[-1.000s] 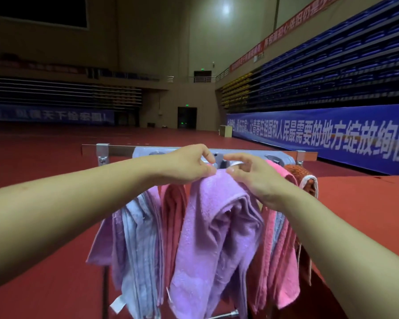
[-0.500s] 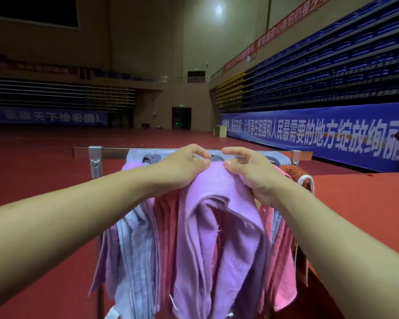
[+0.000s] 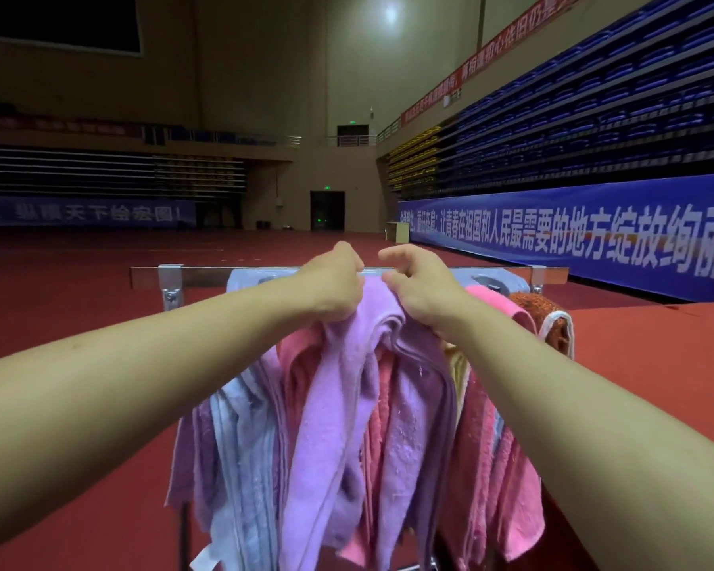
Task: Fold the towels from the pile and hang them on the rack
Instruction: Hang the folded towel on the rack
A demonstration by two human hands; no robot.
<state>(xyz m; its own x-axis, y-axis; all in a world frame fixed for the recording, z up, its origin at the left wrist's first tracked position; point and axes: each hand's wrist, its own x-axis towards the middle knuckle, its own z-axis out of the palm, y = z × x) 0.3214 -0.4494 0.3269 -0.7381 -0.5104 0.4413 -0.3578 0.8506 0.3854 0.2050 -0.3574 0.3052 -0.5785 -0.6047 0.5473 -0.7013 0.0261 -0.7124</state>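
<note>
Both hands have climbed higher against the rack's top bar since half a second ago, and the lilac towel between them now sits bunched closer to the rail. At this moment the left hand has its fingers curled down into the top fold of the lilac towel, gripping the cloth just below its knuckles; the right hand, close beside it, likewise pinches the same fold with curled fingers, thumb tip raised toward the other hand. Directly beyond both hands runs the metal rack, its grey bar and bracket showing to the far left of the left hand. The lilac towel drapes straight down from under the two hands, hanging in loose, uneven folds. Left of the left forearm hangs a pale blue striped towel with a mauve towel at its outer edge. Right of the right hand lie a pink towel and, farther right, an orange-brown towel with a white border, both over the rail. Pink cloth also hangs beneath the right forearm. Red sports-hall flooring spreads beyond the rack, with a blue banner along the right wall.
</note>
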